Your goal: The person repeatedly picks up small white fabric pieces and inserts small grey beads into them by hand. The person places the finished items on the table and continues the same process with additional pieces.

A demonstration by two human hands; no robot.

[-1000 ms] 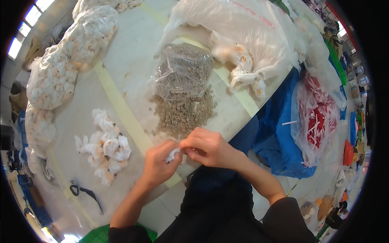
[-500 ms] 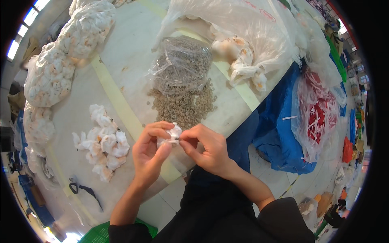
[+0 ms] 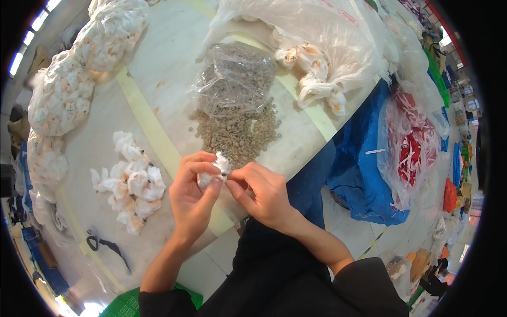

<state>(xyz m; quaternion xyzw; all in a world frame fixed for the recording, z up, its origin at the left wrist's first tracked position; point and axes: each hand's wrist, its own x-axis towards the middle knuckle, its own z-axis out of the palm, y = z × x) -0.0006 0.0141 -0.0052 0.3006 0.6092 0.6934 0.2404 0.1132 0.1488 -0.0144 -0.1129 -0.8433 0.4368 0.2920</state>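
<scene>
Since the earlier frame, both hands have kept their place at the table (image 3: 158, 68) edge; I see my left hand (image 3: 193, 195) curled around a small white crumpled fabric bundle (image 3: 214, 170), right hand (image 3: 261, 193) pinching its top. Beyond lie tan ring-shaped beads (image 3: 240, 132), soft white bundles (image 3: 132, 182); what the right fingertips grip is hidden.

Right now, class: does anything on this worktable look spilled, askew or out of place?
Yes. Small tan rings have spilled out of their clear plastic bag into a loose heap on the table, just beyond the hands. The white bundles lie in an untidy pile on the left.
</scene>
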